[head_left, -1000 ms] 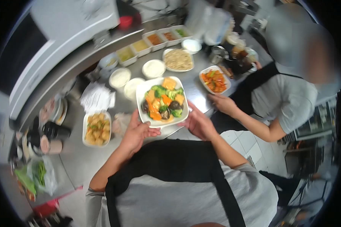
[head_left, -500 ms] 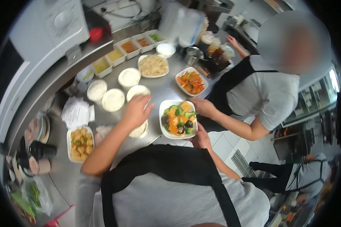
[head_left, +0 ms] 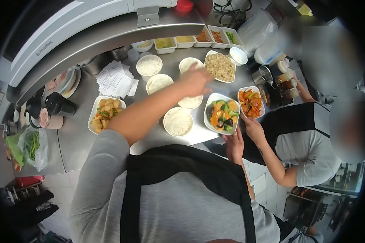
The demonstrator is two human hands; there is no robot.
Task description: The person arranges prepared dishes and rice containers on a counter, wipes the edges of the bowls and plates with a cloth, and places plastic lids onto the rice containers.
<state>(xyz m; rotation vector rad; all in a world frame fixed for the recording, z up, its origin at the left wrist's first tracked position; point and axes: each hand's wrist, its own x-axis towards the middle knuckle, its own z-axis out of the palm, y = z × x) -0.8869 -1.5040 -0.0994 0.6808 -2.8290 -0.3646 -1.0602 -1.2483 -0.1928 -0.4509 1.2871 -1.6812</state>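
My right hand [head_left: 234, 145] grips the lower right edge of a white square bowl [head_left: 219, 131] from beneath. Stir-fried vegetables [head_left: 222, 114] fill it: broccoli, carrot and dark mushrooms. My left hand [head_left: 194, 83] stretches over the rice bowls, slightly blurred, fingers apart and holding nothing visible. Under and around it stand several round white bowls of rice [head_left: 178, 122], one partly hidden by the hand. Just beyond its fingers is a dish of fried rice [head_left: 220, 67]. A co-worker's hand [head_left: 253, 128] is at the right side of the vegetable bowl; whether it touches is unclear.
An orange saucy dish [head_left: 251, 102] stands right of the vegetable bowl. Fried golden pieces [head_left: 104, 113] sit in a bowl at left, near paper slips [head_left: 117, 79]. Topping tubs [head_left: 185, 41] line the back below a shelf edge [head_left: 109, 37]. The co-worker [head_left: 304, 137] stands close on the right.
The view has turned, bringing more of the counter in. My right hand has brought the vegetable bowl closer to the orange dish. My left hand has shifted towards the fried rice.
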